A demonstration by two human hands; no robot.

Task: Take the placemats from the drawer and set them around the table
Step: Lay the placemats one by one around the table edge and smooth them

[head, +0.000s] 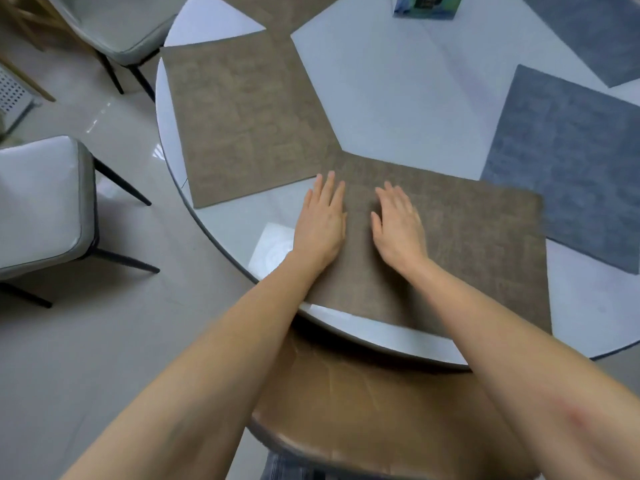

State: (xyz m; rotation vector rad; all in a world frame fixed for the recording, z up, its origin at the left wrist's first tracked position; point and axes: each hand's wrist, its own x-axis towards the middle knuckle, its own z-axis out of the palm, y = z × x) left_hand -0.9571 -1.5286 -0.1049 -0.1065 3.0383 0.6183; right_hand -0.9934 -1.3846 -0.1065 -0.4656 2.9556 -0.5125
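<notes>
A brown placemat [478, 244] lies flat at the near edge of the round white table [398, 105]. My left hand [322, 223] rests palm down on its left edge, fingers spread. My right hand [398, 230] lies flat on the same mat, just to the right. A second brown placemat [242, 123] lies to the left, touching the near mat's far corner. A third brown one [277, 8] shows at the top. Two blue-grey placemats lie at the right [571, 161] and the top right [595, 32].
A brown chair seat [363, 410] stands directly under my arms at the table's near edge. Two grey chairs stand at the left [41, 202] and the top left [114, 26]. A small blue-green box [427, 5] sits on the table at the far side.
</notes>
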